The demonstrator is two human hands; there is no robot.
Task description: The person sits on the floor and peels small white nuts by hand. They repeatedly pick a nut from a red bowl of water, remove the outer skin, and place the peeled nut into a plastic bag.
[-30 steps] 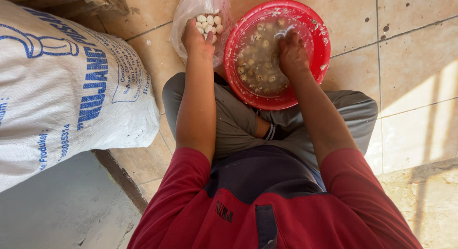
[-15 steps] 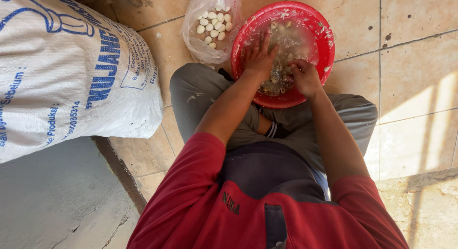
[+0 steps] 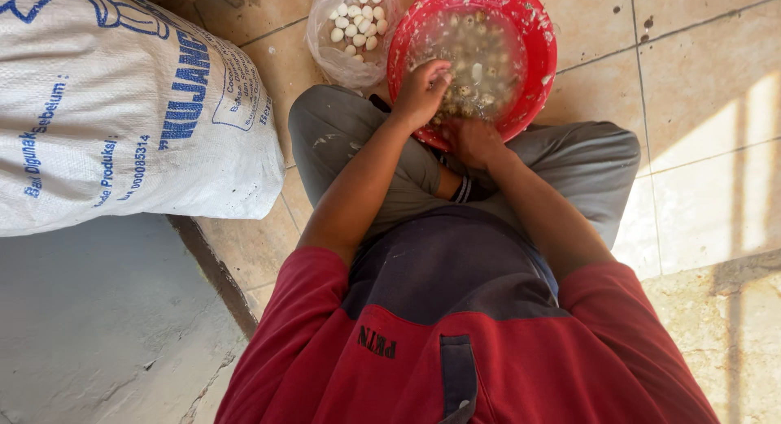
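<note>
Many speckled eggs [image 3: 472, 62] fill red basin [image 3: 543, 58], peeled eggs [image 3: 358, 21] bagged

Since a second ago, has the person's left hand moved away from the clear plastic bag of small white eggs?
Yes. The left hand left the clear plastic bag and moved right, into the red bowl.

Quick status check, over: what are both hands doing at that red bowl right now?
Left hand curled over the red bowl, fingers in the small speckled eggs. Right hand at the near rim. Bag of peeled eggs alongside.
</note>
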